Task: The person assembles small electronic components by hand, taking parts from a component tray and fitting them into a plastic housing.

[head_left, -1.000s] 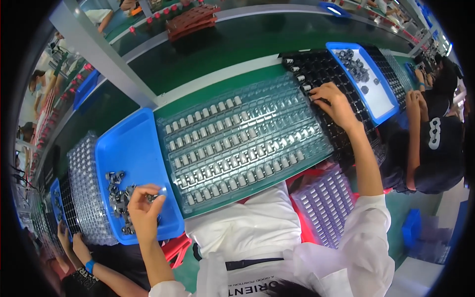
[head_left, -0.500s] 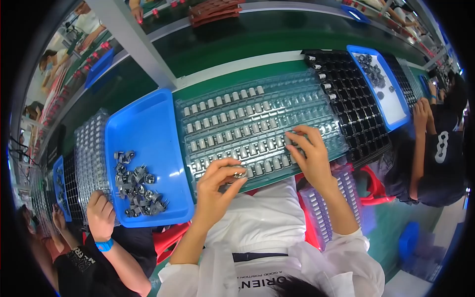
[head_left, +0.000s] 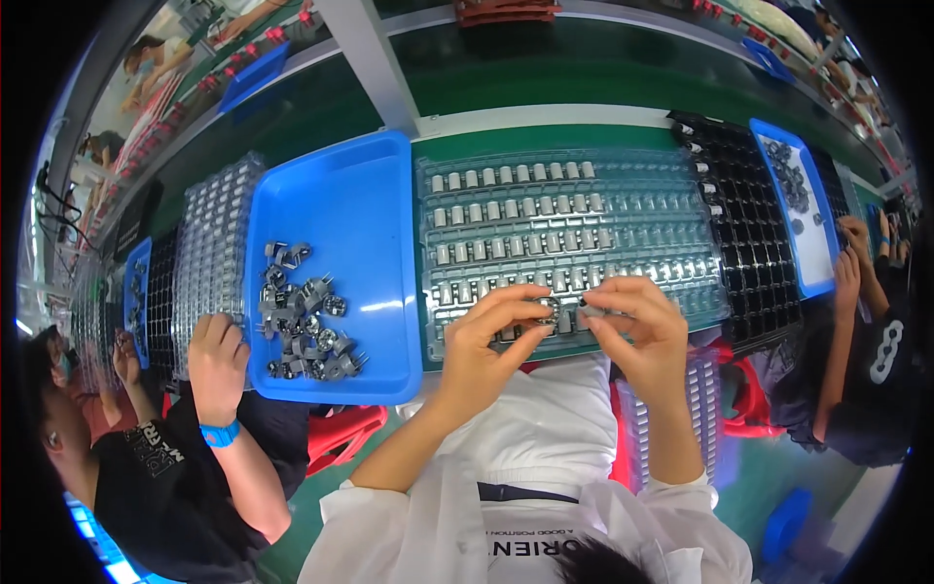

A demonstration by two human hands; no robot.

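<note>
A clear plastic tray (head_left: 662,204) lies on the bench in front of me, with rows of small silver cylinders, like little motors (head_left: 525,208), in its pockets. Over its near edge, my left hand (head_left: 496,336) pinches a small round metal part (head_left: 549,313) between thumb and fingers. Close beside it, my right hand (head_left: 642,331) is closed on a small cylindrical part (head_left: 587,304), mostly covered by the fingertips. The two hands face each other, slightly apart. Left of the tray, a blue tray (head_left: 341,209) holds a loose pile of grey round caps with pins (head_left: 309,316).
At right stand a black pocketed tray (head_left: 744,224) and another blue tray (head_left: 827,273) with grey parts. Co-workers sit close on both sides; one hand (head_left: 216,365) rests beside my blue tray. A metal post (head_left: 375,73) rises behind.
The view has shifted, so the bench appears farther right. My right hand has come off the tray row with a small part, toward my left hand, which still holds the round metal part.
</note>
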